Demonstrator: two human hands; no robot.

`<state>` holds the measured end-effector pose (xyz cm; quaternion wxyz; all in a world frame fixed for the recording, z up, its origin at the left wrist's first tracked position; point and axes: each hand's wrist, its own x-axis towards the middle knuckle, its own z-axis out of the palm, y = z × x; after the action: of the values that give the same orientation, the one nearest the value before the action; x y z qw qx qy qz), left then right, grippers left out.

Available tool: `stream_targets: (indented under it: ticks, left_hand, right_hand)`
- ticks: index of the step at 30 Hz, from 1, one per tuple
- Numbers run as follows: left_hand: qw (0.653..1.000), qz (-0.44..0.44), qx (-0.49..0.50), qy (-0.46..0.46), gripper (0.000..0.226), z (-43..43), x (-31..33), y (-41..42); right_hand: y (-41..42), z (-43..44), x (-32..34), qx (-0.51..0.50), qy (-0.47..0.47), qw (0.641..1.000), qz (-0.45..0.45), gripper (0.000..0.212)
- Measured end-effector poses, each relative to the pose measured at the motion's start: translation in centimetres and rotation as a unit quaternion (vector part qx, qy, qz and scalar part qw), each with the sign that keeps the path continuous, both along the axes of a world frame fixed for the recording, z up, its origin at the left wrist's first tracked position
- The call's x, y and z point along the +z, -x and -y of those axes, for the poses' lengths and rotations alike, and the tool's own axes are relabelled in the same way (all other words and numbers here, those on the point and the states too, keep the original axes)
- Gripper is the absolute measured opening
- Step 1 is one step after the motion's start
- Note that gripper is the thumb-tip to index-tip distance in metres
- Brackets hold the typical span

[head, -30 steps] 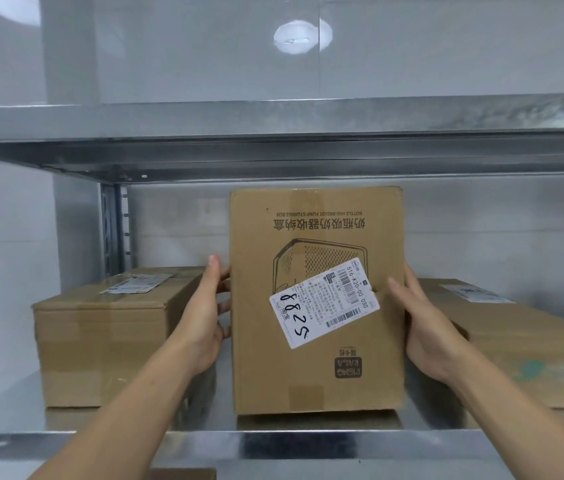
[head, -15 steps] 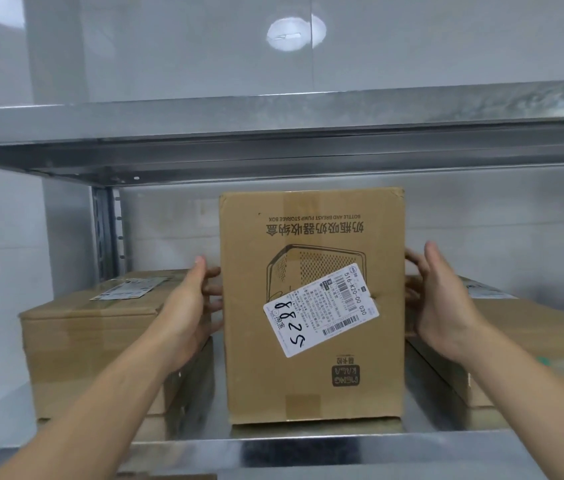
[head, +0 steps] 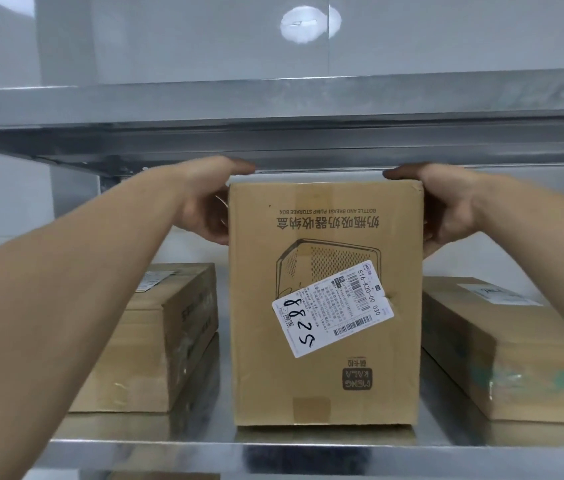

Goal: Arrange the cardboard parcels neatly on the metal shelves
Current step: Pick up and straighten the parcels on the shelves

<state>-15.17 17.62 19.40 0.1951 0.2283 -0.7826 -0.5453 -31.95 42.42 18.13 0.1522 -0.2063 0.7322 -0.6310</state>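
A tall cardboard parcel [head: 325, 375] with upside-down print and a white label marked 8825 stands upright on the metal shelf [head: 273, 452], near its front edge. My left hand [head: 204, 202] grips the parcel's top left corner, thumb over the top edge and fingers down the left side. My right hand [head: 446, 206] grips the top right corner the same way. The fingertips behind the box are hidden.
A low cardboard parcel [head: 156, 341] lies left of the tall one, stacked on another box. Another flat parcel [head: 502, 351] lies on the right. The upper shelf's metal beam [head: 280, 133] runs just above my hands. A white wall is behind.
Both hands slid up from the parcel's mid sides to its top corners. The view has moved closer, so the parcel looks larger.
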Motion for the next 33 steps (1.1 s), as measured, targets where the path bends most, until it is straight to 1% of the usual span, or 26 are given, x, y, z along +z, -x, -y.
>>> stream_targets:
  ticks: [1,4,6,8,11,14,19,27,33]
  left_hand:
    - [1.0,0.012,0.005,0.007,0.037,-0.2,0.0,0.4]
    - [0.998,0.046,-0.009,0.036,0.035,-0.2,0.2,0.9]
    - [0.996,0.064,-0.026,0.05,0.029,-0.2,0.5,1.0]
    - [0.995,0.068,-0.033,0.063,0.021,-0.2,0.7,0.9]
    - [0.993,0.08,-0.043,0.072,0.018,-0.1,1.0,1.1]
    - [0.992,0.089,-0.05,0.076,0.013,0.0,1.1,1.3]
    - [0.992,0.085,-0.055,0.081,0.013,-0.2,1.0,1.2]
    - [0.989,0.095,-0.04,0.101,0.016,-0.3,1.0,1.2]
    - [0.99,0.082,-0.031,0.114,0.014,-0.9,0.7,0.7]
  right_hand:
    - [0.0,0.0,0.1,0.002,-0.015,1.0,-0.001,0.032]
    - [0.3,-0.2,0.0,0.022,-0.044,0.999,-0.005,0.035]
    - [0.4,-0.4,0.1,0.037,-0.056,0.998,-0.005,0.04]
    - [0.3,-0.3,0.3,0.048,-0.077,0.996,-0.017,0.04]
    - [-0.1,-0.3,0.7,0.062,-0.108,0.991,-0.041,0.047]
    - [-0.3,-0.2,0.9,0.067,-0.12,0.989,-0.06,0.044]
    - [-0.7,0.0,1.1,0.067,-0.138,0.985,-0.082,0.043]
    - [-0.7,0.2,1.4,0.068,-0.153,0.982,-0.085,0.046]
    - [-1.4,0.0,1.2,0.055,-0.142,0.984,-0.094,0.043]
